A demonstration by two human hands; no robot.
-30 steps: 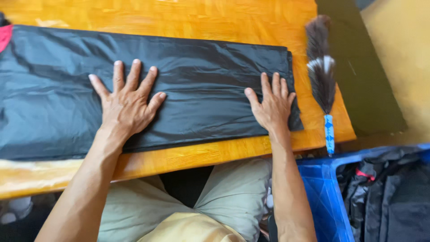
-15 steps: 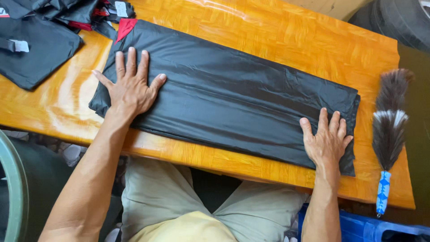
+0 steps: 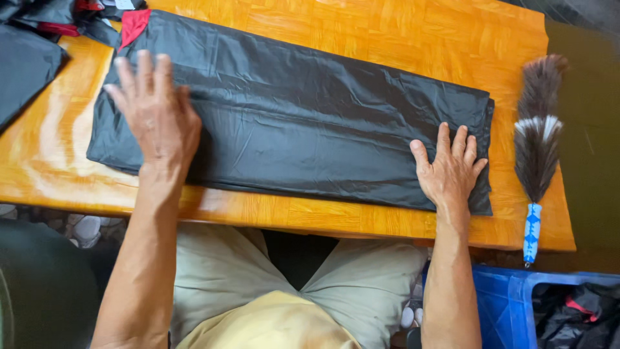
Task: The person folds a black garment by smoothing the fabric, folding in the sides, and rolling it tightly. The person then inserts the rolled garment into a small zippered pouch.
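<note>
Both your palms lie flat, fingers spread: left hand (image 3: 155,119), right hand (image 3: 449,171) on the folded black sheet (image 3: 310,123). It looks thin, limp, slippery; pinch corners.

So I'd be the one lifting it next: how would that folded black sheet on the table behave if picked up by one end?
The folded black sheet is probably floppy: it looks thin, creased and lies flat on the wooden table under the left hand and right hand. Its sheen suggests slick layers that may slide and unfold. It likely weighs little for its size.
</note>
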